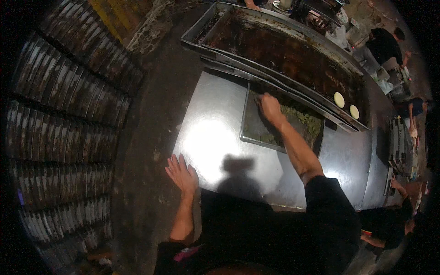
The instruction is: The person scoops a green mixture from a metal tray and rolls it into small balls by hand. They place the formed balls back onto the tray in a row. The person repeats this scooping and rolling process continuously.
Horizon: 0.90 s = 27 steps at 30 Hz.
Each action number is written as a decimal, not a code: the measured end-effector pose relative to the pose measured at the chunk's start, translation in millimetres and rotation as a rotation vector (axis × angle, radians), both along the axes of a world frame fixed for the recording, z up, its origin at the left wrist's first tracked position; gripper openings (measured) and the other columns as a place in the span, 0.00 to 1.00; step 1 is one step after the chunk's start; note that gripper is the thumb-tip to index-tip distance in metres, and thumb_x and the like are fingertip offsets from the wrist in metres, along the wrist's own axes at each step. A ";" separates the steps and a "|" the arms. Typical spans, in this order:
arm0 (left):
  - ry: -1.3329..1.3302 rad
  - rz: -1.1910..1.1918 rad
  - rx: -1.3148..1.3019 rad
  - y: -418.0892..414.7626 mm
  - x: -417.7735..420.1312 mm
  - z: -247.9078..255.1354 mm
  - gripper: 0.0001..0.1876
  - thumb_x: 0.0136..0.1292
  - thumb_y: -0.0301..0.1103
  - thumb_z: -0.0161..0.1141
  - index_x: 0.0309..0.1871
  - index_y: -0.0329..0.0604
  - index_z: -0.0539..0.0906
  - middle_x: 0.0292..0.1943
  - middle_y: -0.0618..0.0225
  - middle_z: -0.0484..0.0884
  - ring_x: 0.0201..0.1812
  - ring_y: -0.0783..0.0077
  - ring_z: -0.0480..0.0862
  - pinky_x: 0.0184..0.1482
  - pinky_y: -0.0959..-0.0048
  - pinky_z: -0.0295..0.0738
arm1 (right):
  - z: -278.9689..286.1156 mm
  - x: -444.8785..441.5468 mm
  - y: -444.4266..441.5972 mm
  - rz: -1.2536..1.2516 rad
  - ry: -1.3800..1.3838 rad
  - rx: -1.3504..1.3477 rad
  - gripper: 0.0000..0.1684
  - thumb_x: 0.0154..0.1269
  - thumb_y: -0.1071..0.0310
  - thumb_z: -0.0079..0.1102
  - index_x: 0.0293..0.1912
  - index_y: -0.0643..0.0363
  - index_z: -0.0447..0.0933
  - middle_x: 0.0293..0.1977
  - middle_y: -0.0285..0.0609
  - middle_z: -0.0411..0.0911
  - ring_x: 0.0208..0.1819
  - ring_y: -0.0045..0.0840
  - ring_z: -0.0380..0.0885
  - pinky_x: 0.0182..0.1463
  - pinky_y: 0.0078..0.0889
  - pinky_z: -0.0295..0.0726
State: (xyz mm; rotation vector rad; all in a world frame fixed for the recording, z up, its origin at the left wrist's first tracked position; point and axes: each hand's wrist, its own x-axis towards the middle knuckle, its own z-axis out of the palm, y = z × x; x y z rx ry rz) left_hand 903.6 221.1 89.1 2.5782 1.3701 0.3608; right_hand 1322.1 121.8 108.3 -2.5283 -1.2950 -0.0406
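Note:
My right hand [271, 108] reaches over a shallow metal tray [242, 120], near its far left part. Its fingers are curled and their tips are hidden, so I cannot tell whether they hold something. A loose green crumbly mass [306, 118] lies mainly along the tray's far and right sides, while thin residue covers the rest. The tray sits on a shiny steel tabletop [192, 113]. At the table's left edge is my left hand [183, 174], flat with fingers apart and holding nothing.
Beyond the tray stands a long metal griddle [261, 48] with a browned surface. Two pale round dough discs [339, 99] lie at its right end. Stacked metal trays [62, 130] line the left side. Other people [385, 46] are at the right; another person's hand [253, 4] touches the griddle's far rim.

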 end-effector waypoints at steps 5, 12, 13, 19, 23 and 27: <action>-0.010 -0.015 0.024 -3.9 -2.1 1.4 0.29 0.62 0.33 0.52 0.68 0.41 0.66 0.73 0.52 0.55 0.75 0.49 0.49 0.74 0.47 0.34 | 15.7 -9.5 -23.3 -0.141 0.209 0.088 0.13 0.59 0.64 0.59 0.43 0.57 0.82 0.35 0.57 0.79 0.44 0.48 0.80 0.44 0.46 0.80; 0.031 0.004 -0.010 -2.9 0.6 5.2 0.29 0.63 0.36 0.51 0.68 0.40 0.66 0.73 0.51 0.55 0.75 0.49 0.50 0.74 0.47 0.34 | 38.9 -7.5 -88.7 -0.741 1.546 1.009 0.20 0.67 0.56 0.58 0.52 0.59 0.73 0.33 0.33 0.77 0.26 0.23 0.74 0.31 0.30 0.78; 0.041 0.009 -0.021 -4.2 1.3 8.0 0.29 0.63 0.36 0.51 0.68 0.40 0.67 0.73 0.51 0.55 0.75 0.49 0.50 0.74 0.47 0.35 | 26.7 -4.8 -95.7 -0.770 1.473 0.958 0.21 0.67 0.56 0.58 0.52 0.61 0.72 0.31 0.34 0.77 0.26 0.23 0.74 0.31 0.30 0.78; 0.010 0.006 0.022 -3.1 -2.9 5.8 0.28 0.63 0.36 0.52 0.67 0.40 0.68 0.73 0.51 0.57 0.75 0.49 0.50 0.74 0.47 0.35 | 31.4 -9.8 -85.3 -0.753 0.729 0.356 0.33 0.65 0.52 0.59 0.57 0.72 0.70 0.27 0.46 0.80 0.31 0.36 0.79 0.43 0.41 0.79; 0.001 -0.025 0.027 -3.2 2.5 5.3 0.29 0.62 0.36 0.53 0.67 0.40 0.68 0.73 0.51 0.57 0.75 0.49 0.51 0.74 0.47 0.36 | 5.3 18.0 -93.7 -0.651 0.396 0.261 0.25 0.64 0.53 0.58 0.47 0.69 0.79 0.32 0.52 0.83 0.38 0.42 0.82 0.46 0.42 0.77; 0.012 0.019 0.027 -3.9 -3.1 6.4 0.29 0.61 0.35 0.53 0.67 0.41 0.68 0.72 0.51 0.57 0.75 0.49 0.51 0.74 0.48 0.36 | 44.8 15.7 -87.9 -0.475 0.745 0.039 0.22 0.63 0.52 0.59 0.37 0.64 0.84 0.37 0.59 0.82 0.46 0.49 0.81 0.50 0.44 0.76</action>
